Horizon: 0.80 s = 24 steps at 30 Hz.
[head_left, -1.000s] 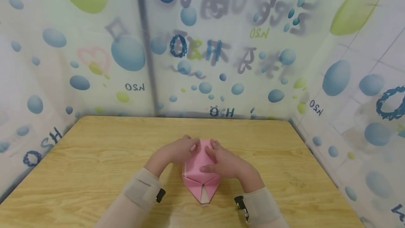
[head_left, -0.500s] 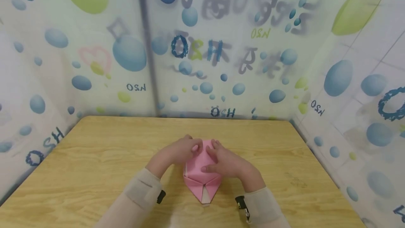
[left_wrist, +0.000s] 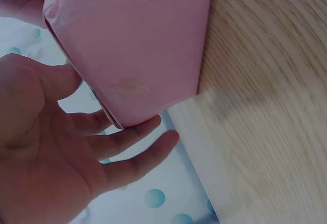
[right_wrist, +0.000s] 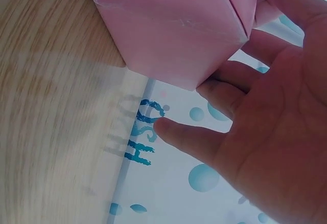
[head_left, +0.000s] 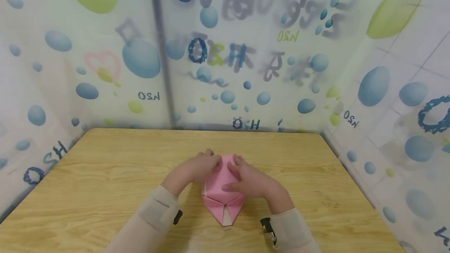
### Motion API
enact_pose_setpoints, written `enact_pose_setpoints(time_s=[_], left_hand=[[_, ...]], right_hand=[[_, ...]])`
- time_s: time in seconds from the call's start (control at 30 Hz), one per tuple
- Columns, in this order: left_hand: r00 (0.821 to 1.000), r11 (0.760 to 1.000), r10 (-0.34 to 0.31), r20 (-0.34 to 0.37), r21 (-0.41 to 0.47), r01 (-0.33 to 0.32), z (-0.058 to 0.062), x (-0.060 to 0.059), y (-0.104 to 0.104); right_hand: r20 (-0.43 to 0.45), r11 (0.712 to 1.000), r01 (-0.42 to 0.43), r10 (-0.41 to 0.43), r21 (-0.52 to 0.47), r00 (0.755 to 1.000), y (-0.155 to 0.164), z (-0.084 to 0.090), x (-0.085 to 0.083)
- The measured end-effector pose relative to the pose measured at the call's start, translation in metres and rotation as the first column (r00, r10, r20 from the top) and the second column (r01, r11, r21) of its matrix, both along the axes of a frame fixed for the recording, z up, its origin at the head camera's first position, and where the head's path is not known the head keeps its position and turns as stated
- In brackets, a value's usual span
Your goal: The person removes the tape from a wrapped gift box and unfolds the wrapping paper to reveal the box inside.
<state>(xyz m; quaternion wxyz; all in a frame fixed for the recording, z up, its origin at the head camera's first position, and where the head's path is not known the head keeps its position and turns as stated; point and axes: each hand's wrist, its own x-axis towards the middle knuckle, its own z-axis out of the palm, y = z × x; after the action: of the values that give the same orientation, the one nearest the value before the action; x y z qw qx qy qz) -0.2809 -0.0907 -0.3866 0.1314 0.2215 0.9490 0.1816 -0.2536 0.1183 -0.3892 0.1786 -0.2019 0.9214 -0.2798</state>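
Hands: your left hand (head_left: 197, 169) and right hand (head_left: 251, 180) meet over the folded pink paper (head_left: 221, 190) at lower centre of the head view, both at its far end.
Left hand: fingers only gently bent, spread along the paper's left edge; in the left wrist view the fingertips (left_wrist: 153, 127) sit under or against the folded edge (left_wrist: 133, 55). It touches rather than clamps.
Right hand: likewise relaxed, fingers (right_wrist: 225, 93) against the paper's corner (right_wrist: 179, 29), thumb lying on the upper face in the head view. No tight pinch shows.
Paper's place: on the wooden table (head_left: 105, 175), middle of the frame's lower half, its pointed end with two flaps and a pale slit toward you.
Weight: very light, by the look of it; a nudge would slide it on the smooth wood.
Stiffness: several layers, so stiffer than a single sheet, yet it will crush or crease wrongly if you squeeze.
Where to hold: take it by the folded edges and corners, pads flat, pressing down against the table rather than lifting by a loose flap.
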Motion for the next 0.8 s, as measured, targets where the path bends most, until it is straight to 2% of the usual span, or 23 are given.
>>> enact_pose_setpoints(time_s=[0.2, 0.3, 0.37, 0.47, 0.57, 0.63, 0.67, 0.73, 0.8], left_hand=[[0.998, 0.998, -0.021, -0.053, 0.052, 0.024, -0.006, -0.004, -0.006], [0.993, 0.997, -0.03, -0.118, 0.07, 0.039, -0.005, -0.006, -0.01], [0.981, 0.997, -0.054, -0.188, 0.049, 0.064, -0.004, -0.006, -0.013], [0.945, 0.991, -0.125, -0.304, 0.009, 0.134, -0.004, -0.007, -0.016], [0.884, 0.976, -0.21, -0.419, -0.043, 0.212, -0.006, -0.007, -0.017], [0.845, 0.966, -0.253, -0.472, -0.078, 0.246, -0.009, -0.007, -0.016], [0.831, 0.962, -0.27, -0.487, -0.096, 0.256, -0.01, -0.007, -0.016], [0.812, 0.954, -0.296, -0.503, -0.116, 0.275, -0.014, -0.008, -0.017], [0.813, 0.951, -0.301, -0.498, -0.098, 0.292, -0.017, -0.009, -0.02]], right_hand=[[-0.003, 1.0, -0.004, 0.004, 0.011, 1.0, 0.001, 0.0, 0.0], [-0.006, 1.0, -0.001, 0.001, 0.017, 1.0, 0.001, 0.001, 0.0], [-0.006, 1.0, -0.003, 0.003, 0.015, 1.0, 0.001, 0.001, 0.0], [-0.002, 1.0, -0.009, 0.009, 0.008, 1.0, 0.001, 0.001, 0.0], [-0.003, 1.0, -0.014, 0.014, 0.007, 1.0, 0.002, 0.001, -0.001], [-0.003, 1.0, -0.018, 0.018, 0.007, 1.0, 0.003, 0.002, -0.001], [-0.004, 1.0, -0.021, 0.021, 0.006, 1.0, 0.003, 0.001, -0.001], [-0.002, 1.0, -0.025, 0.025, 0.005, 1.0, 0.003, 0.001, -0.002], [0.001, 1.0, -0.026, 0.026, 0.006, 1.0, 0.003, 0.0, -0.003]])
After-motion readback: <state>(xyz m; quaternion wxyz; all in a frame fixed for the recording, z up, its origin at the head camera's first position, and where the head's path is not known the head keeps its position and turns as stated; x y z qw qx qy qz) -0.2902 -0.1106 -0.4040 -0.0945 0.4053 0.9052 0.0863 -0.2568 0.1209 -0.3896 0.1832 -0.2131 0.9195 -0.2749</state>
